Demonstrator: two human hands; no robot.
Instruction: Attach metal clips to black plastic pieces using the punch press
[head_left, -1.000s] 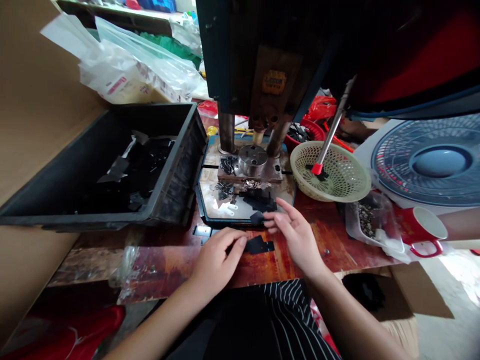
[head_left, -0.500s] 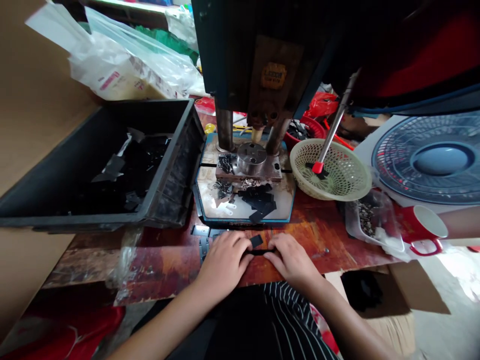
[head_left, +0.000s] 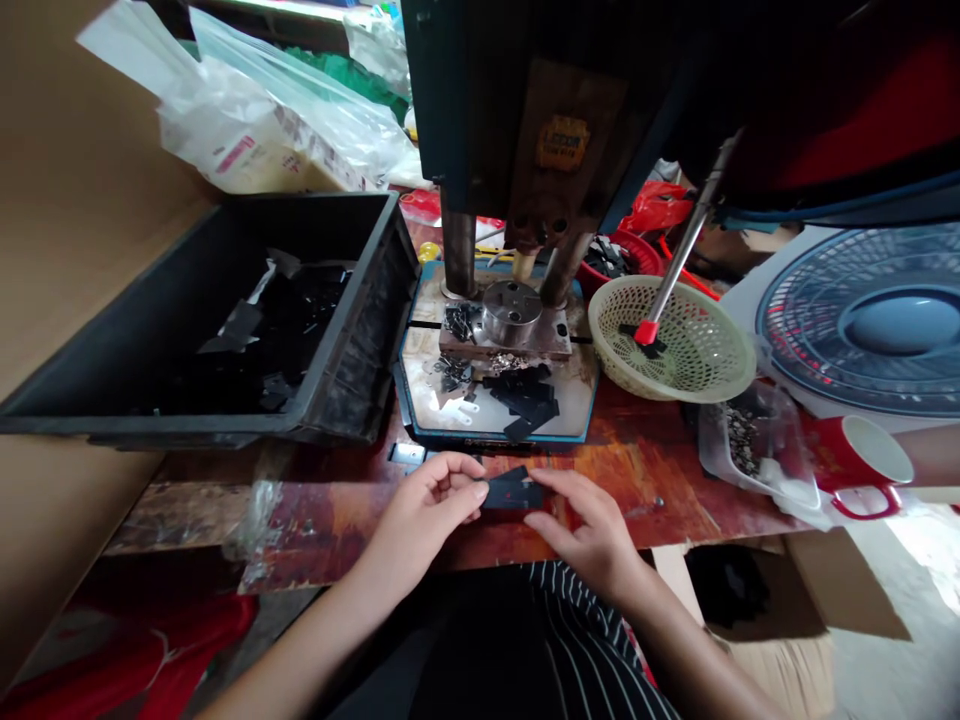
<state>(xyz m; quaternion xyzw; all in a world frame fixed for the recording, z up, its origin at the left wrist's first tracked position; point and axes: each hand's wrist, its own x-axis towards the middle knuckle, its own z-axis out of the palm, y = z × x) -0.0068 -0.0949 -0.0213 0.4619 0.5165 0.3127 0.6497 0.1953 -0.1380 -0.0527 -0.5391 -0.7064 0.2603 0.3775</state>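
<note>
Two dark pieces (head_left: 519,495) between left hand (head_left: 426,512) and right hand (head_left: 591,515)

Striped black clothing (head_left: 561,590) fills the near edge, below a worker's bare hands. The left hand pinches the pieces' left ends between thumb and bent fingers; the right is loosely spread, its forefinger seemingly against the upper piece's right end, its thumb apart. The pieces are over the red-brown bench (head_left: 337,530), in front of the press (head_left: 480,110); whether they touch the wood cannot be told.

The step in hand looks like steadying and lining up the pieces. The next move would seem to call for a light, even grip at both ends.

Both pieces look black, thin and flat, with straight edges. The upper one rises slightly to the right; the lower lies nearly level. Finer detail is too small to read.

Just beyond, more dark strips (head_left: 529,400) lie heaped on the press base (head_left: 576,408), before a round steel block (head_left: 512,308). A black bin (head_left: 367,330) stands to the left, a pale perforated basket (head_left: 705,370) to the right. Clear plastic bags (head_left: 300,120) lie farther back.
</note>
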